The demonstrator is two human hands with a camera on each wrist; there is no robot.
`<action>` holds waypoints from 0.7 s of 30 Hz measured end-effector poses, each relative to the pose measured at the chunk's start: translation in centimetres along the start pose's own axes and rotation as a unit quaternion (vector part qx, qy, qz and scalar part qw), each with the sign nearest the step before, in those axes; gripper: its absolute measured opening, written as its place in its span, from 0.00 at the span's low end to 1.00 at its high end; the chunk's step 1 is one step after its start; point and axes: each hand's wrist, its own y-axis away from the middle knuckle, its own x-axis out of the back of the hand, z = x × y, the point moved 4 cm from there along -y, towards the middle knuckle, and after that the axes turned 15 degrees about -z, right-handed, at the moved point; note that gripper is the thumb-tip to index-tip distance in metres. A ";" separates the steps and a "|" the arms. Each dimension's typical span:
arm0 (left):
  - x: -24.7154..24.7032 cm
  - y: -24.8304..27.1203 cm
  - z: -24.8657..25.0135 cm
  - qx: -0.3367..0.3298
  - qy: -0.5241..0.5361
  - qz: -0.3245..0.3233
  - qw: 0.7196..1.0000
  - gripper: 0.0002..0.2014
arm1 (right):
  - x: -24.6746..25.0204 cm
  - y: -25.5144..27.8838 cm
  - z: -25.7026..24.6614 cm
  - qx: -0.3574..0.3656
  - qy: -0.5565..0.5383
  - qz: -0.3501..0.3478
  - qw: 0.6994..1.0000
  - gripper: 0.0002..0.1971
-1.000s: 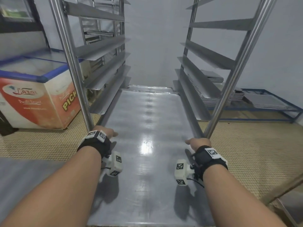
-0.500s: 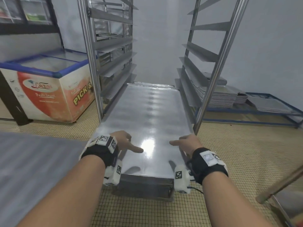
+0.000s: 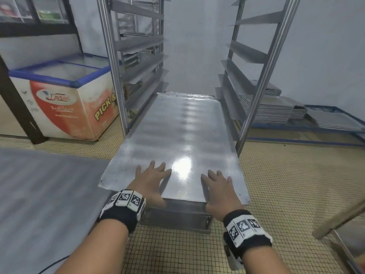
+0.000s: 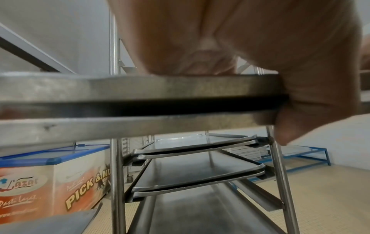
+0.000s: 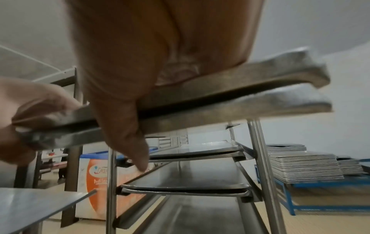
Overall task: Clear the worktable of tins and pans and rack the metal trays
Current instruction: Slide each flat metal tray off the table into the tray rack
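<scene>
Both hands are down flat on the tray (image 3: pixel 177 135) now, which lies on the rack (image 3: pixel 110 66) runners with its near end sticking out toward the person at six o'clock. The left hand (image 3: pixel 151 180) has its fingers spread straight over the top surface at about seven o'clock of the tray, palm on the near edge. From the left wrist view the thumb hooks down past the rim (image 4: pixel 140 88), and there are two trays stacked there, one edge right under the other. The right hand (image 3: pixel 219 189) mirrors it at five o'clock, fingers straight and splayed on the metal, thumb hanging below the edge. Neither hand is curled round anything; they are pressing on top. Under the top pair, more trays (image 5: pixel 190 182) sit on lower runners, seen from both wrist views. Off at nine o'clock stands a freezer (image 3: pixel 69 99) with a blue-rimmed lid, and at three o'clock a stack (image 3: pixel 270 111) of trays lies on a low blue frame. A grey table (image 3: pixel 43 204) edge shows at eight o'clock.
</scene>
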 end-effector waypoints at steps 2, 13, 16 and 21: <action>0.2 -0.4 0.0 0.003 -0.011 0.009 1.000 0.58 | 0.0 -0.4 -0.1 -0.002 0.031 0.004 1.000 0.43; 4.1 -5.0 -1.4 -0.004 -0.001 0.008 1.000 0.53 | 2.3 -5.7 0.6 -0.014 0.037 0.028 0.999 0.39; 5.4 -6.9 -2.1 -0.009 0.010 0.006 1.000 0.52 | 3.3 -7.9 1.1 -0.012 0.029 0.033 0.999 0.38; 7.8 -10.1 -3.2 -0.016 0.009 0.006 1.000 0.50 | 5.1 -11.6 1.8 -0.013 0.028 0.037 0.999 0.35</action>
